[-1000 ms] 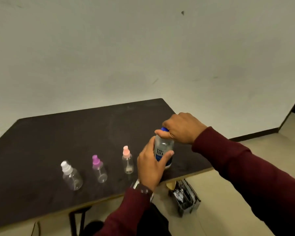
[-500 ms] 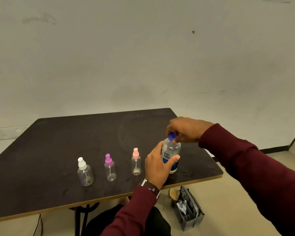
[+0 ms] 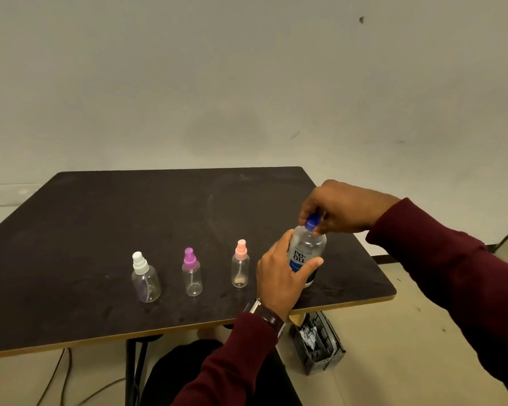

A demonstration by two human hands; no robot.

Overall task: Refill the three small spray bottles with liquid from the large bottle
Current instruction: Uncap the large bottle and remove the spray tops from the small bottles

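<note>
Hands (image 3: pixel 279 276) grip upright capped large bottle (image 3: pixel 307 253); three spray bottles (image 3: pixel 193 272) look empty.

One legible marking was recorded: the large bottle (image 3: pixel 307 253) bore "re-nu" in dark letters on its label. Smaller white print on the blue band beneath could not be read. Nothing else carried text.

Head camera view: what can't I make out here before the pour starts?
- Blue cap: the right hand hides most of it; loosened or tight cannot be told.
- Large bottle: the left hand covers its lower side and base; liquid level unclear.
- Bottle label: partly covered by the left hand's fingers.
- Three small spray bottles: too small to confirm fully empty.
</note>
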